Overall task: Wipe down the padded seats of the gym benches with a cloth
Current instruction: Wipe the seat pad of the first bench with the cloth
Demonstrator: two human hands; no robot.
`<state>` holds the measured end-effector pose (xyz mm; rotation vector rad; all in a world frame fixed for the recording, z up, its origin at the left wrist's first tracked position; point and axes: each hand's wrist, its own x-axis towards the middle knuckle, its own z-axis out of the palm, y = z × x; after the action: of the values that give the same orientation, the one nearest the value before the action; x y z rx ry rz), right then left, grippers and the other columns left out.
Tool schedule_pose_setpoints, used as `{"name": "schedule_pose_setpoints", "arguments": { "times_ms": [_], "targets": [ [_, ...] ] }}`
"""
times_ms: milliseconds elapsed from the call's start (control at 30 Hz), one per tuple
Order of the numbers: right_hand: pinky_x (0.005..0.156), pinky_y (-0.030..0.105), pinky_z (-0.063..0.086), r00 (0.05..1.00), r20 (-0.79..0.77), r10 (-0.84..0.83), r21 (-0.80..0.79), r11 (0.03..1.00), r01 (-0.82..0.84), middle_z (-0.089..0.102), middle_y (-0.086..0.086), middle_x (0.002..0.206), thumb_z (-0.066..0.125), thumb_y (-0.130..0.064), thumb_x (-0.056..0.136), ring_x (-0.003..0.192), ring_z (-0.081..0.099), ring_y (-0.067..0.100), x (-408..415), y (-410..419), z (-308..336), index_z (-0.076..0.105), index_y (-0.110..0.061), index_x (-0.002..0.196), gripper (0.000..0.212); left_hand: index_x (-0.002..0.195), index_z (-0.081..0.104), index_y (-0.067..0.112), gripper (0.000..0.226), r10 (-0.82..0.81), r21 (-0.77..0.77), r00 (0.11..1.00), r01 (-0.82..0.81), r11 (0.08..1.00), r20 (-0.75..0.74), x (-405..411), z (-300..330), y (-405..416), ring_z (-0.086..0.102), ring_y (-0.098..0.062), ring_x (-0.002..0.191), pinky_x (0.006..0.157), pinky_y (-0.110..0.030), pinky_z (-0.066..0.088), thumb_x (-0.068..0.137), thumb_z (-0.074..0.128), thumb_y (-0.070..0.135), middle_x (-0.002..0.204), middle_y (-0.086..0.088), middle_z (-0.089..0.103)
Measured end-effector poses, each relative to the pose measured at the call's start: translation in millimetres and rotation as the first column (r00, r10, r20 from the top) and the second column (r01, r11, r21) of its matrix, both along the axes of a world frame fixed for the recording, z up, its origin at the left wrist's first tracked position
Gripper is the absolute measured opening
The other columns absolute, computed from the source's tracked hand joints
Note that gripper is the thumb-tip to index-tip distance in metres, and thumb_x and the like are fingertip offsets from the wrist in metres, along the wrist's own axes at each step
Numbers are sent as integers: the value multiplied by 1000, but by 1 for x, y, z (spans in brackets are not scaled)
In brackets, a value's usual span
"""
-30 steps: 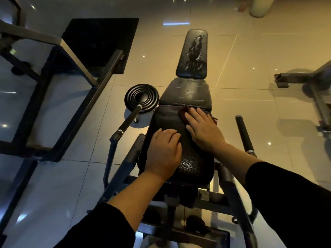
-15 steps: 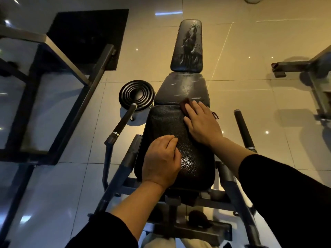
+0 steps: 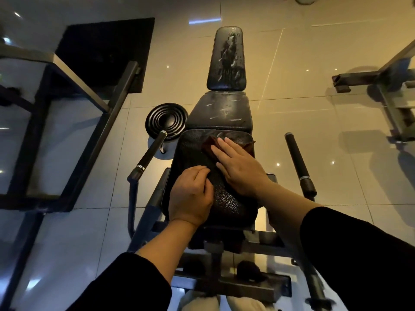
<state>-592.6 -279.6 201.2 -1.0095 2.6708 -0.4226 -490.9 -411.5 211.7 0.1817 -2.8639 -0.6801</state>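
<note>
A black gym bench runs away from me in three pads. The near pad (image 3: pixel 193 151) has a pebbled black cover. My right hand (image 3: pixel 240 167) lies flat on a dark reddish cloth (image 3: pixel 210 145) at the far right part of this pad, fingers straight. My left hand (image 3: pixel 192 196) rests on the near left part of the same pad with fingers loosely bent, holding nothing. Beyond it, the middle pad (image 3: pixel 221 113) shows pale scuffs, and the worn far pad (image 3: pixel 226 59) is badly flaked.
Two black padded handles (image 3: pixel 150 153) (image 3: pixel 298 162) flank the bench. A black weight plate (image 3: pixel 166 121) lies on the tiled floor at the left. A dark metal frame (image 3: pixel 74 122) and black mat (image 3: pixel 105 52) stand left; another machine's frame (image 3: pixel 390 86) sits right.
My right hand has slid the cloth a little leftward along the far edge of the near pad. The left hand has stayed in place on the pad.
</note>
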Motion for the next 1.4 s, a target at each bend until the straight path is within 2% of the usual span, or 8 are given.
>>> {"name": "schedule_pose_setpoints", "arguments": {
  "times_ms": [367,467,600,700,867,1133,1267,1400],
  "targets": [
    [121,41,6,968,1,-251,86,964,250,16,10,161,26,-39,104,149,9,26,-41,-19,-11,21,-17,153,54,105,70,3,38,7,22,999,-6,1000,-44,-2,-5,1,67,-24,94,86,-31,52,89,42,22,102,-12,70],
    [121,42,6,982,-13,-189,116,975,189,16,10,161,24,-39,104,149,10,27,-39,-35,-7,20,-16,154,55,105,70,3,37,3,9,1000,-2,1000,-30,-3,-4,0,67,-24,93,85,-30,51,89,42,22,101,-12,70],
    [122,39,3,999,45,-9,45,999,7,13,6,162,27,-37,105,150,6,23,-25,-52,-2,19,-21,154,53,106,70,2,38,19,6,1000,-19,1000,9,-3,-4,-1,67,-26,91,83,-34,55,89,42,22,101,-14,70],
    [122,37,5,999,53,1,-5,1000,-1,15,3,162,30,-35,104,150,7,20,-24,-32,-5,23,-23,153,51,107,70,3,40,20,13,1000,-20,1000,-1,0,-3,-1,67,-25,94,86,-32,52,89,40,22,103,-13,70],
    [121,44,9,976,37,-216,-94,971,218,27,7,158,38,-28,103,148,16,26,-26,2,-14,36,-20,149,47,105,70,2,39,13,28,1000,-12,1000,-22,-2,-2,0,67,-25,94,87,-32,53,89,40,21,103,-12,70],
    [119,44,14,933,-6,-360,61,931,360,27,14,156,31,-33,103,144,19,34,-45,-16,-14,30,-17,150,49,101,71,3,37,26,30,998,-24,999,-54,-3,-4,0,67,-24,91,83,-34,56,87,42,20,99,-11,70],
    [121,46,10,975,-28,-220,89,971,222,21,13,159,28,-37,104,147,13,31,-33,-34,-8,24,-16,152,53,102,71,4,37,22,7,999,-22,1000,-38,-2,-5,-1,67,-23,91,83,-31,53,87,43,21,99,-10,70],
    [120,35,1,998,63,-21,-12,1000,22,13,5,162,29,-36,105,150,5,21,-21,-27,-4,22,-21,154,52,104,71,4,39,18,17,999,-17,1000,-35,-1,-5,-2,67,-24,92,84,-30,52,87,42,23,101,-11,71]
  ]
}}
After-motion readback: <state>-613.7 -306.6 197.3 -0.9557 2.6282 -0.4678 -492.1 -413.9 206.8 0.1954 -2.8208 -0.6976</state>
